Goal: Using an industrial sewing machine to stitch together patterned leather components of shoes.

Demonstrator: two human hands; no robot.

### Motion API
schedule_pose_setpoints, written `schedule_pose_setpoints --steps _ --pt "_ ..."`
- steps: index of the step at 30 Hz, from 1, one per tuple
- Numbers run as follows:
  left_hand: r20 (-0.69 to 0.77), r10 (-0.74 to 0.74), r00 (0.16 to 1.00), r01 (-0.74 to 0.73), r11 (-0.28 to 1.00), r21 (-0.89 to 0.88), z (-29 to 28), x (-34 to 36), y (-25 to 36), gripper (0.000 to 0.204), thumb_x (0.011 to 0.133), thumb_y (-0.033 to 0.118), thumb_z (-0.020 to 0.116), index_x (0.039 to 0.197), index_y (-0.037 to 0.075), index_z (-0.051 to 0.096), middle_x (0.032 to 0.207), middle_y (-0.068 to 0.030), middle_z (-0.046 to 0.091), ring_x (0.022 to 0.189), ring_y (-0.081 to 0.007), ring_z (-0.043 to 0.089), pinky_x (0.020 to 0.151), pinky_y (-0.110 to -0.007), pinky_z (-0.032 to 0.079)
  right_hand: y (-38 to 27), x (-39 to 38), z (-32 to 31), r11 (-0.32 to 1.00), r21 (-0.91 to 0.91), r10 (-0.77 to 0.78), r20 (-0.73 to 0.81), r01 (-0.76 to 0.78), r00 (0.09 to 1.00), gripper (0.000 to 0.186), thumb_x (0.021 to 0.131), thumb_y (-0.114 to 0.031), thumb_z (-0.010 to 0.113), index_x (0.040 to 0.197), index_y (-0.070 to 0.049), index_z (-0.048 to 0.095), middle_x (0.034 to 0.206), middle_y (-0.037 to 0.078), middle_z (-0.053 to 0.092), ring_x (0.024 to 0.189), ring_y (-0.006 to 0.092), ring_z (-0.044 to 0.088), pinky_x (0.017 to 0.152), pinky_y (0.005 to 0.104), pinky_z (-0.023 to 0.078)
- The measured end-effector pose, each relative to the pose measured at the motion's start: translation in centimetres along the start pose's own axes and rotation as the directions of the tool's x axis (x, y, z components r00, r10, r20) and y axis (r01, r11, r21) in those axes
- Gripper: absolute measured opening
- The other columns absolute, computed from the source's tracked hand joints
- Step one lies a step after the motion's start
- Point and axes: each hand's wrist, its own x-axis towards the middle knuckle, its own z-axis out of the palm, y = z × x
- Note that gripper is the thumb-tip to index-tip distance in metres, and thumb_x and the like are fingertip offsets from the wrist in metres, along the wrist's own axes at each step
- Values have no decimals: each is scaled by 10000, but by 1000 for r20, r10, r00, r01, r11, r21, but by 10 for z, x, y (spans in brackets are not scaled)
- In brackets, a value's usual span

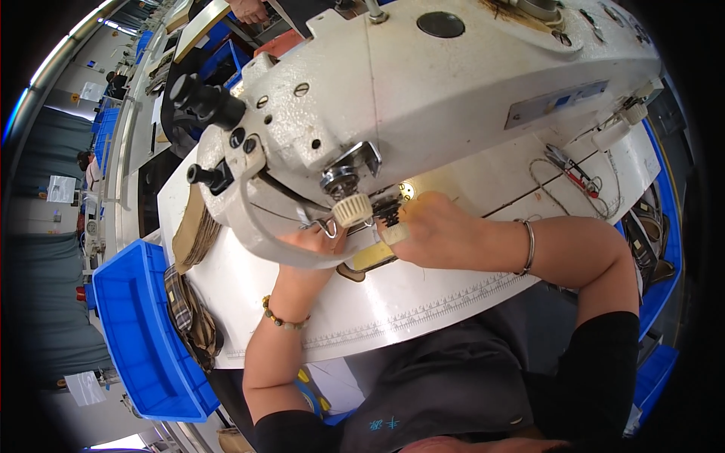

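A large white sewing machine stands over the white table, its needle area lit by a small lamp. Below the machine head lies a yellow piece with a dark brown edge, partly covered by my hands. My right hand is closed at the piece's right side, fingers curled in beside the needle area. On the other side, my left hand bends in toward the piece with curled fingers; a curved white machine guard and a thread guide hide part of it. What the fingertips pinch is hidden.
A stack of tan fabric pieces lies on the table's left, with folded plaid pieces nearer me. A blue bin adjoins that edge. Thread snips with red on them lie back right. Another blue bin holds dark pieces.
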Motion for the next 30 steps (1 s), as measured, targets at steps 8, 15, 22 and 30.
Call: schedule_pose_setpoints --steps 8,15,22,30 --pt "-182 103 978 -108 994 -19 -16 -13 7 246 661 10 786 890 98 770 839 5 725 680 -159 635 602 -270 522 -8 0 -2 992 75 90 103 -98 991 80 732 -76 653 681 -15 650 621 123 631 580 272 669 500 384 511" --pt "-383 250 889 -270 963 3 -49 -49 47 253 658 33 749 910 19 750 891 -64 716 702 -137 616 572 -251 521 -30 -3 -40 921 201 303 172 -335 937 225 879 -262 663 931 -49 715 688 62 669 621 262 667 544 358 487" --pt "-407 353 843 -444 883 -153 -57 -47 114 230 676 57 753 905 38 748 878 -44 711 746 -152 636 635 -266 535 -83 -55 -34 235 819 655 265 -524 707 305 899 -263 709 826 19 618 615 93 497 614 93 407 559 294 394" --pt "-410 247 878 -372 891 -259 -81 -64 131 174 773 130 799 928 80 739 810 -40 661 780 -258 622 735 -394 518 -102 -204 -153 79 935 988 -28 -346 151 249 958 -230 650 1074 -15 696 874 5 712 715 49 632 580 193 485"
